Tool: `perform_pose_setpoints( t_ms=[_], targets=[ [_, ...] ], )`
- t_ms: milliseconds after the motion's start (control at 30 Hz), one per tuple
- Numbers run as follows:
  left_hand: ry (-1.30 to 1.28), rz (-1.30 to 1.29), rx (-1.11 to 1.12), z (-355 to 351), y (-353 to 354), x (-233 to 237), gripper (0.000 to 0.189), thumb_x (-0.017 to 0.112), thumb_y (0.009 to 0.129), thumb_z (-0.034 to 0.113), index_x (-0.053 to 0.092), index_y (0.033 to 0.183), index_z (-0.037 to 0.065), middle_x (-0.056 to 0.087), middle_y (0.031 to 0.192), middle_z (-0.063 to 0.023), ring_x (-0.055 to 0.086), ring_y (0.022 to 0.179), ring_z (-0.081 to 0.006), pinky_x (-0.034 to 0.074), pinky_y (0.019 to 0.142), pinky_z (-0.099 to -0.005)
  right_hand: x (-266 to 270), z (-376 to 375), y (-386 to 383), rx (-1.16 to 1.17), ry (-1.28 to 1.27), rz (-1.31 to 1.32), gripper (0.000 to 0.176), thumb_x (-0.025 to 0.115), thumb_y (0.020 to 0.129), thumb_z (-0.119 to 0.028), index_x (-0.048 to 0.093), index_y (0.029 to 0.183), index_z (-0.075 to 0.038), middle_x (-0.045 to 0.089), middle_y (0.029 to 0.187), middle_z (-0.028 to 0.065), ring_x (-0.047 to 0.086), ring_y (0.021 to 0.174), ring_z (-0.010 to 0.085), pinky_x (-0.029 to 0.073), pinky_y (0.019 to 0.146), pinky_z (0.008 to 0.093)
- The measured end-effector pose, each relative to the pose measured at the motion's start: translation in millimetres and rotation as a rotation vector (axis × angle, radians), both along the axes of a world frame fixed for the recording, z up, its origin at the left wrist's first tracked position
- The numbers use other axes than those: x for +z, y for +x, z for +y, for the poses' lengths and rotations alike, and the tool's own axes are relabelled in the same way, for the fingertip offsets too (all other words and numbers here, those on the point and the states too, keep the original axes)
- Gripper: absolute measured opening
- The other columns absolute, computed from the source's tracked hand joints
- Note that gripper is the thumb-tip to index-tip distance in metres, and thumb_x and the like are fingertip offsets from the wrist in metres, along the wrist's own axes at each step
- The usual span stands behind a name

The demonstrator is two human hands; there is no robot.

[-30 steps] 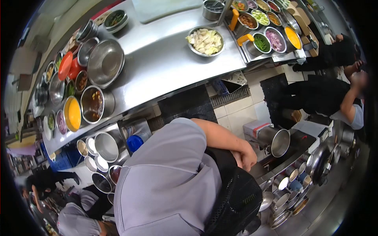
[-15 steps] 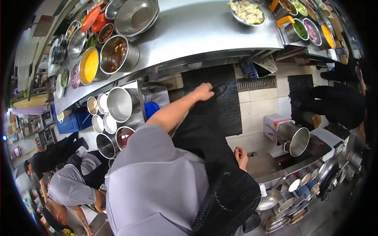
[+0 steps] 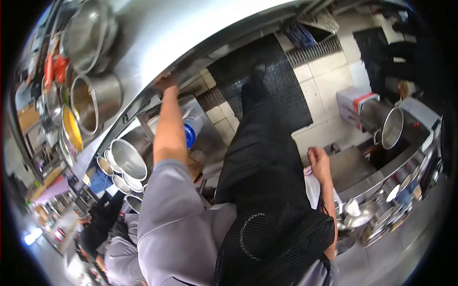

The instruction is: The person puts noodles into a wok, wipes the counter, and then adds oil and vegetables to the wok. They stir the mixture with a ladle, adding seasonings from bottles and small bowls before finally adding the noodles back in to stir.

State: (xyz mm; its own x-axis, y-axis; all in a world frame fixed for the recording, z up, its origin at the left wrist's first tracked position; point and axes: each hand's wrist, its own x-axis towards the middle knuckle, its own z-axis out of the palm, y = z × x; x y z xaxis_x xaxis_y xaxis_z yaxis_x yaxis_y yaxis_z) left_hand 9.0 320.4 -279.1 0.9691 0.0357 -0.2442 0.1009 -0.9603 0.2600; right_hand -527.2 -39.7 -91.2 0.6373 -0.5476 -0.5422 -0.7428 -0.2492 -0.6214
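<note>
At the steel counter (image 3: 148,35), left hand (image 3: 165,83), grip unclear, well away from it, right hand (image 3: 319,163) loosely curled

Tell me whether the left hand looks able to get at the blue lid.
Probably yes: nothing seems to lie on the blue lid, which shows beside the left forearm. The left hand, at the edge of the counter, would have to draw back first.

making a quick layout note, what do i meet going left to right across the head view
Yellow pot contents, grey metal pot, left hand, blue lid, black floor mat, right hand, tall metal pot.
</note>
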Motion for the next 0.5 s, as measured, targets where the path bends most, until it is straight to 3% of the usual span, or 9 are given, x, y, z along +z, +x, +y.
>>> perform_pose_setpoints(
  t_ms=[33,67,233,267,300,367,400,433,500],
  targets=[
    [-0.121,-0.194,-0.016,0.1,-5.4,6.5,0.082,0.07,0.075,0.055,0.048,0.135,0.005,0.054,0.137,-0.017,0.053,0.121,-0.0345,0.039,0.106,-0.0456,-12.8,-5.5,-0.9,-0.017,0.0,0.042,0.017,0.061,0.095,-0.013,0.067,0.1,0.002,0.068,0.082,0.0184,0.068,0.074,0.0253,0.054,0.07,0.0367],
    [-0.338,-0.082,0.001,49.9,32.4,-59.8,0.088,0.077,0.072,0.049,0.044,0.143,0.008,0.053,0.138,-0.0172,0.054,0.12,-0.0339,0.04,0.105,-0.0476,-22.4,-8.7,-0.4,-0.043,0.006,0.056,0.018,0.061,0.095,-0.013,0.067,0.101,0.002,0.068,0.085,0.0183,0.068,0.076,0.0244,0.054,0.072,0.0363],
    [-0.538,0.124,0.24,-25.0,8.3,28.3,0.086,0.079,0.072,0.045,0.043,0.142,0.011,0.052,0.136,-0.0164,0.048,0.125,-0.0356,0.035,0.105,-0.0495,-66.0,-3.1,-13.5,-0.208,0.148,0.137,0.021,0.061,0.096,-0.015,0.066,0.106,0.003,0.068,0.093,0.0175,0.068,0.08,0.024,0.053,0.074,0.0347],
    [-0.507,0.145,0.253,-36.2,5.9,33.0,0.085,0.079,0.072,0.044,0.042,0.142,0.011,0.052,0.136,-0.0162,0.047,0.126,-0.0359,0.034,0.106,-0.0499,-76.2,3.4,-24.6,-0.224,0.179,0.165,0.021,0.062,0.095,-0.015,0.066,0.105,0.003,0.068,0.092,0.0177,0.068,0.08,0.024,0.053,0.073,0.0347],
    [-0.502,0.14,0.247,-24.5,16.1,5.8,0.085,0.079,0.072,0.044,0.042,0.142,0.011,0.052,0.136,-0.0162,0.047,0.126,-0.0359,0.034,0.106,-0.0499,-81.1,7.5,-31.7,-0.233,0.204,0.189,0.021,0.062,0.095,-0.015,0.066,0.105,0.004,0.068,0.092,0.0178,0.067,0.079,0.024,0.053,0.073,0.0346],
    [0.0,-0.034,0.082,16.3,40.0,-62.1,0.07,0.078,0.073,0.045,0.052,0.129,0.012,0.056,0.13,-0.0152,0.045,0.127,-0.0347,0.032,0.108,-0.0501,-77.1,18.6,-37.4,-0.251,0.244,0.194,0.021,0.062,0.095,-0.014,0.065,0.103,0.005,0.067,0.092,0.0184,0.068,0.08,0.0248,0.053,0.074,0.0352],
    [0.265,0.052,-0.174,4.2,35.4,-56.1,0.073,0.06,0.084,0.056,0.05,0.141,0.012,0.051,0.142,-0.0189,0.048,0.13,-0.0385,0.033,0.106,-0.0555,-76.3,25.0,-42.1,-0.223,0.234,0.214,0.02,0.062,0.095,-0.014,0.065,0.103,0.005,0.068,0.091,0.0187,0.068,0.081,0.0251,0.053,0.074,0.0353],
    [0.261,0.039,-0.17,-11.0,31.2,-49.0,0.073,0.06,0.084,0.056,0.05,0.141,0.012,0.051,0.142,-0.0189,0.048,0.13,-0.0385,0.033,0.106,-0.0555,-76.6,29.8,-46.7,-0.198,0.217,0.228,0.02,0.062,0.095,-0.014,0.065,0.103,0.005,0.068,0.091,0.019,0.068,0.081,0.0254,0.053,0.074,0.0354],
    [0.321,0.208,-0.198,-45.9,21.4,-37.8,0.059,0.066,0.078,0.05,0.062,0.126,0.016,0.058,0.133,-0.0189,0.051,0.126,-0.0399,0.033,0.105,-0.0549,-77.8,34.8,-53.2,-0.17,0.227,0.239,0.02,0.062,0.095,-0.014,0.065,0.103,0.005,0.068,0.092,0.0194,0.068,0.082,0.0262,0.054,0.075,0.0355]
  ],
)
